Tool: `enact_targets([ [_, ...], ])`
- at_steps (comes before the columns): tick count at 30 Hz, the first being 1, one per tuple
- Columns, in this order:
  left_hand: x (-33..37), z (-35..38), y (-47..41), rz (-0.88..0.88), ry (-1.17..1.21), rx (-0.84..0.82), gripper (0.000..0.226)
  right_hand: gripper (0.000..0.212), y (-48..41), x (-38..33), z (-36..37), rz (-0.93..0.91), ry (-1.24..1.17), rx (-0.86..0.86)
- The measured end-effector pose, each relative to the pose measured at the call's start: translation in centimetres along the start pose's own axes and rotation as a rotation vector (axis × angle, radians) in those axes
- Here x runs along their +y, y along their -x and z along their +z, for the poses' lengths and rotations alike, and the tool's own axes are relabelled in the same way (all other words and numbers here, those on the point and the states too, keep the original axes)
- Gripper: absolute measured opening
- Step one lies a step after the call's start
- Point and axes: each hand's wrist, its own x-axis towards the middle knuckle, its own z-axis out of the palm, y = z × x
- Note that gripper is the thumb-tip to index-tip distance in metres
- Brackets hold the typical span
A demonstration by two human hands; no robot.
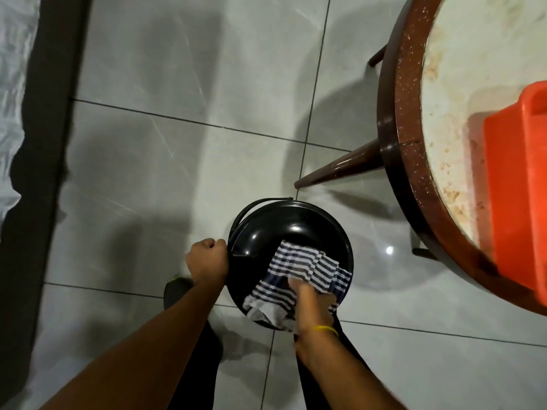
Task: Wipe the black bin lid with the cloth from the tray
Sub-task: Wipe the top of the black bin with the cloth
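— Hands? Left hand (208, 259) fisted on the bin's rim; right hand (310, 300) pressing striped cloth (299, 272) onto black lid (278, 232).
— Surroundings? Round table (408, 161) and orange tray (518, 184) beside it; nothing blocking.

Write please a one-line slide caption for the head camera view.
Right hand presses a striped cloth on the black bin lid while the left hand grips its rim.
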Motion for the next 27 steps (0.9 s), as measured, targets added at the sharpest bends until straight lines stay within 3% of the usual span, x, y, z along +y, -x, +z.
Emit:
enact_targets([
  [1,0.1,-0.1,-0.1,-0.002,-0.003,-0.009,0.032,0.103,0.3,0.3,-2.0,-0.125,0.251,-0.025],
  [2,0.0,-0.2,-0.1,0.0,-0.016,-0.011,0.032,0.102,0.7,0.9,-4.0,-0.327,0.652,-0.008],
  [4,0.1,-0.2,-0.2,0.01,-0.034,-0.01,0.034,0.098,0.2,1.3,-7.4,-0.939,1.37,0.127],
  [5,-0.1,-0.1,-0.1,0.01,-0.038,-0.002,0.036,0.097,-1.0,1.3,-8.2,-1.296,1.565,0.102],
  [6,-0.1,-0.1,-0.2,0.009,-0.038,0.009,0.038,0.097,-2.2,0.8,-8.4,-1.615,1.736,-0.059],
  [8,-0.2,0.1,-0.2,0.004,-0.027,0.028,0.041,0.096,-5.0,-1.1,-7.8,-1.961,2.017,-0.471],
  [10,-0.4,0.1,-0.3,-0.002,-0.035,0.042,0.038,0.084,-7.7,-3.4,-6.0,-2.091,2.163,-0.727],
  [14,-0.8,0.4,-0.4,-0.023,-0.012,0.071,0.035,0.063,-9.9,-5.2,-2.0,-2.22,2.229,-0.902],
  [19,-1.0,0.4,-0.8,-0.035,-0.024,0.067,0.036,0.064,-7.6,-2.5,2.3,-2.133,2.044,-0.647],
  [23,-0.5,0.1,-0.8,0.056,-0.041,0.008,0.038,0.062,-7.0,-2.3,1.6,-2.086,1.924,-0.658],
  [27,0.7,-0.7,1.1,0.26,-0.027,0.132,0.029,0.063,-6.4,-3.6,0.8,-2.078,1.692,-0.604],
])
